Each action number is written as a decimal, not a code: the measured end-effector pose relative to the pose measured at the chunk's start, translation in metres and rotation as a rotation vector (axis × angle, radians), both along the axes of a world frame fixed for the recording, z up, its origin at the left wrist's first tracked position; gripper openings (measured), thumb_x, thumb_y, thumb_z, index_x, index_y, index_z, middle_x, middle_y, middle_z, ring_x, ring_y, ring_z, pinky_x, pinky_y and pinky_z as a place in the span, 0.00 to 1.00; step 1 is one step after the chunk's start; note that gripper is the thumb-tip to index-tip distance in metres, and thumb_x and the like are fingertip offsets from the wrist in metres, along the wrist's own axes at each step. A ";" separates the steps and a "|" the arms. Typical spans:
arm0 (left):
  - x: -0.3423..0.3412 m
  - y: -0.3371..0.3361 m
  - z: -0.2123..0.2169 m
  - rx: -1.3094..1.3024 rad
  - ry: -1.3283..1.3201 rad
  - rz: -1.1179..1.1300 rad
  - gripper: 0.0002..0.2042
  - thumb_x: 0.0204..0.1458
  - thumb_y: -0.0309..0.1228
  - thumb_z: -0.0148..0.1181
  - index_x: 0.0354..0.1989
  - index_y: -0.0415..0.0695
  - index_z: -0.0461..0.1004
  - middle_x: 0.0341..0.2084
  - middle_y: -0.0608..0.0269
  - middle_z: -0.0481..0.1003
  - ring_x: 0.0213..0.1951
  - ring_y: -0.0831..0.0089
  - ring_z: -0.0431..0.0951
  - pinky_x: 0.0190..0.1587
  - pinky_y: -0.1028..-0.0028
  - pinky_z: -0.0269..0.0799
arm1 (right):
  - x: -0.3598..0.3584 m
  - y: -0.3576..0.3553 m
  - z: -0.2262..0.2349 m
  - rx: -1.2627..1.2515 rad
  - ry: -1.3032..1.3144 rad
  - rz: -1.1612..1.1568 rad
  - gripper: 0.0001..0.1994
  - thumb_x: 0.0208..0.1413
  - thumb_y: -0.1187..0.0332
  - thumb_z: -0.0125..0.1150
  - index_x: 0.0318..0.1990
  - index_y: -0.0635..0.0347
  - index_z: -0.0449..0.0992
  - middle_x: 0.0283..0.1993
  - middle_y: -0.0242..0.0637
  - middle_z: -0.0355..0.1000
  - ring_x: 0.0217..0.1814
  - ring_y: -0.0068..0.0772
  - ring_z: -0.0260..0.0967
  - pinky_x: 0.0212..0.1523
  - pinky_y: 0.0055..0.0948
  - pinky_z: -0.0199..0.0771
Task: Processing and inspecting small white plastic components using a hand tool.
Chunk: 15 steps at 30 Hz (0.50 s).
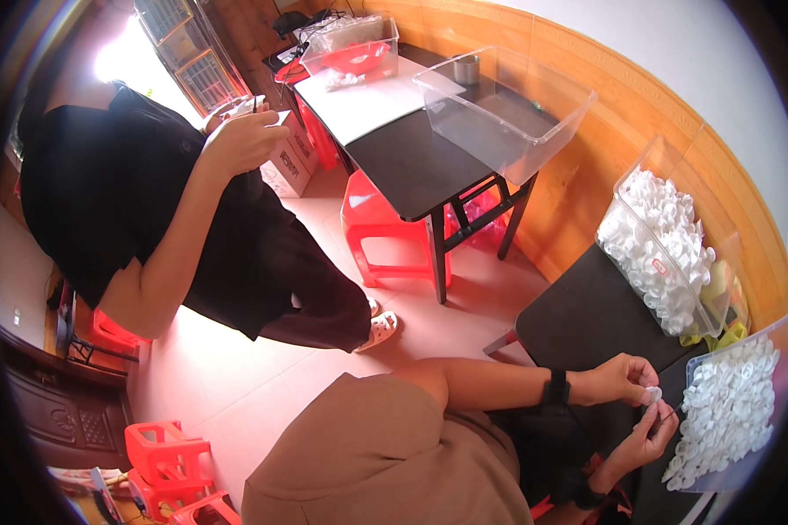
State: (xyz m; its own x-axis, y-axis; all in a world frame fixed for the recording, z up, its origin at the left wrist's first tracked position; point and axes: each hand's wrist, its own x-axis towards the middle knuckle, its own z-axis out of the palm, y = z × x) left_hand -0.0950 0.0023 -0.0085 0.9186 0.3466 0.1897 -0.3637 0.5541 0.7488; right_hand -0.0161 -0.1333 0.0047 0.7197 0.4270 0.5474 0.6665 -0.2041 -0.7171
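My left hand (623,381) and my right hand (643,442) meet above the dark tabletop at the lower right. Pinched between their fingertips is a small whitish round piece (652,395), too small to make out its exact kind. A thin dark strip shows by the fingers of my right hand; whether it is held I cannot tell. Just beyond my hands lies a shallow clear tray (784,437), heaped with small white pieces (728,411). Past it stands a clear plastic bin (718,319) full of larger-looking white pieces (657,241).
A person in black (123,175) stands at the left, hands around something white. Ahead are a black folding table (420,166) with an empty-looking clear bin (508,114) and a red stool (385,232). More red stools (166,455) stand at the lower left.
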 end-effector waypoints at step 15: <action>-0.007 -0.005 -0.012 -0.017 0.086 -0.037 0.14 0.51 0.33 0.66 0.41 0.40 0.73 0.34 0.69 0.75 0.36 0.83 0.74 0.39 0.81 0.72 | -0.003 -0.002 -0.005 -0.090 -0.087 0.078 0.08 0.56 0.76 0.56 0.41 0.70 0.73 0.40 0.42 0.70 0.41 0.35 0.69 0.40 0.31 0.71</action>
